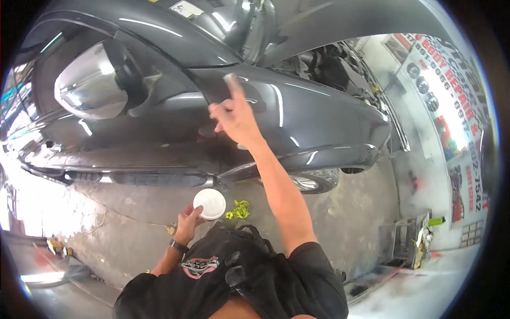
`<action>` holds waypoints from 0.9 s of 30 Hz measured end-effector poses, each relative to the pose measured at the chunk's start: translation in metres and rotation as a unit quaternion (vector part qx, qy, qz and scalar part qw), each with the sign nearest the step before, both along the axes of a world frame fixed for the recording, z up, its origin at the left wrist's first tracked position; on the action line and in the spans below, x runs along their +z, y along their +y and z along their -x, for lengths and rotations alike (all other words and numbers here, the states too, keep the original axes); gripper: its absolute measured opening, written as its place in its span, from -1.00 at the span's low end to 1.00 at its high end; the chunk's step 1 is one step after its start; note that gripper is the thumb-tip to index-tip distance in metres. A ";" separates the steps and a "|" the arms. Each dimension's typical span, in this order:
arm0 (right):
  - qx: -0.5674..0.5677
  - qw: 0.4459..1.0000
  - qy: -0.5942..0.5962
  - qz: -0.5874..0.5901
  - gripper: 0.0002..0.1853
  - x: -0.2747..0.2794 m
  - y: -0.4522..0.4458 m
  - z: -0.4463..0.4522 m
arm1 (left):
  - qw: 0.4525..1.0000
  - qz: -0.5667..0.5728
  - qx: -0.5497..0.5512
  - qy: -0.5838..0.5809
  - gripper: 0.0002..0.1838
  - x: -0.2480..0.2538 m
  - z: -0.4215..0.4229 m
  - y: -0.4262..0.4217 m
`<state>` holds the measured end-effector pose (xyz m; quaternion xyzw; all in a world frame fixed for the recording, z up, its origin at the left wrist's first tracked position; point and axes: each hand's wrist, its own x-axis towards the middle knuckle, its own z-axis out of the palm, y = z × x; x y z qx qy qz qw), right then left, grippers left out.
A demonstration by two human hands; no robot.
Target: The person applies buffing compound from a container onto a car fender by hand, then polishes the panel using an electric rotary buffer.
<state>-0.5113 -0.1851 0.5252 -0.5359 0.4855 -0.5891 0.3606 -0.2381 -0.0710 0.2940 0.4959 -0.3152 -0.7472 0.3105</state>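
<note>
My left hand [187,222] grips a round white tub [210,204] by its edge, low in front of my body. I cannot tell whether its pale round top is a lid or its contents. Up over the dark grey car's front fender [297,109], my right hand [237,117] has its index finger stretched out and the other fingers partly bent. Something whitish shows at that fingertip, slightly blurred. The finger lies over the panel near the seam by the door; whether it touches the paint cannot be told.
A chrome side mirror [90,82] juts from the car at left, and the hood [361,21] is raised. Below the fender is a front wheel [313,182]. Yellow-green crumpled material [238,209] lies on the concrete floor [350,218]. A metal stand [406,239] stands near the bannered wall.
</note>
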 end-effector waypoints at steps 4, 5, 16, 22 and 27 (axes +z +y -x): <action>-0.103 0.991 -0.061 0.057 -0.13 0.001 0.007 0.048 | 1.000 0.018 -0.014 0.022 -0.54 0.003 -0.002 -0.009; -0.187 0.977 -0.089 0.048 -0.14 -0.001 0.014 0.072 | 0.999 0.022 -0.018 0.021 -0.55 0.000 -0.004 -0.011; -0.153 0.970 0.184 -0.049 -0.27 -0.036 0.072 0.125 | 0.998 0.046 -0.014 -0.027 -0.56 0.006 0.020 0.003; -0.079 0.928 0.364 -0.006 -0.21 -0.123 0.104 0.137 | 0.997 0.031 0.064 -0.005 -0.54 0.017 0.071 0.037; -0.157 0.933 0.313 -0.088 -0.19 -0.154 0.129 0.152 | 0.998 0.038 0.051 0.000 -0.53 0.020 0.098 0.055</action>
